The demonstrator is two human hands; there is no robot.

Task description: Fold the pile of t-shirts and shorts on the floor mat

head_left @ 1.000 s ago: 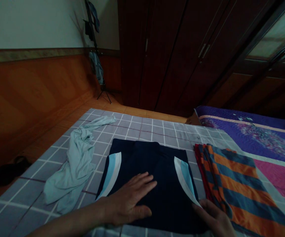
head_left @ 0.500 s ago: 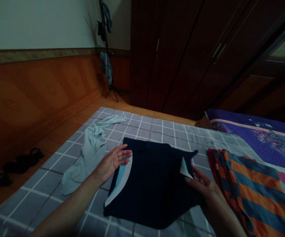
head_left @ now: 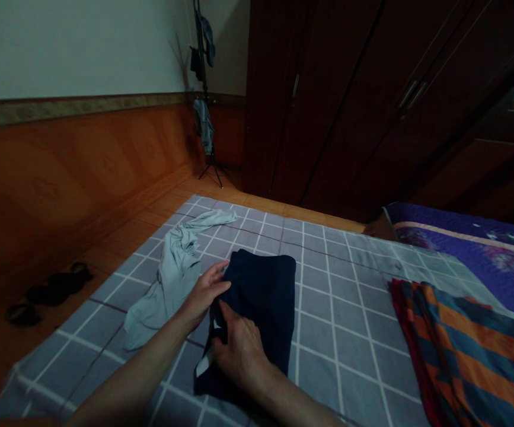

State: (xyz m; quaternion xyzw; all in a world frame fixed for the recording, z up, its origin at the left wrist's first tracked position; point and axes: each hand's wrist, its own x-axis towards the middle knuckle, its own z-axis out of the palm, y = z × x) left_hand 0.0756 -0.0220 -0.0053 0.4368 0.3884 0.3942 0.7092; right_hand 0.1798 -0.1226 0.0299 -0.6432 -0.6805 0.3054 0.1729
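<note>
A navy garment (head_left: 265, 296) with white trim lies folded into a narrow upright strip on the checked bedsheet. At its upper left edge is my left hand (head_left: 206, 293), fingers stretched out and apart, the thumb touching the cloth. Lower down, my right hand (head_left: 243, 350) holds the brought-over edge, its fingers curled and the index finger pointing toward my left hand. Part of the garment is hidden under my right hand and forearm. Just left of my left hand lies a crumpled pale grey garment (head_left: 168, 284).
An orange and blue-grey striped cloth (head_left: 474, 332) lies folded at the right on the checked bedsheet (head_left: 341, 314). Beyond it is a purple patterned bedspread (head_left: 452, 228). A coat stand (head_left: 206, 89) and dark wardrobe (head_left: 319, 101) stand behind. Black items (head_left: 58, 287) lie on the left floor.
My right hand has carried the garment's right side over to the left, so it is now folded about half as wide. My left hand stays near the left edge. The view has shifted slightly.
</note>
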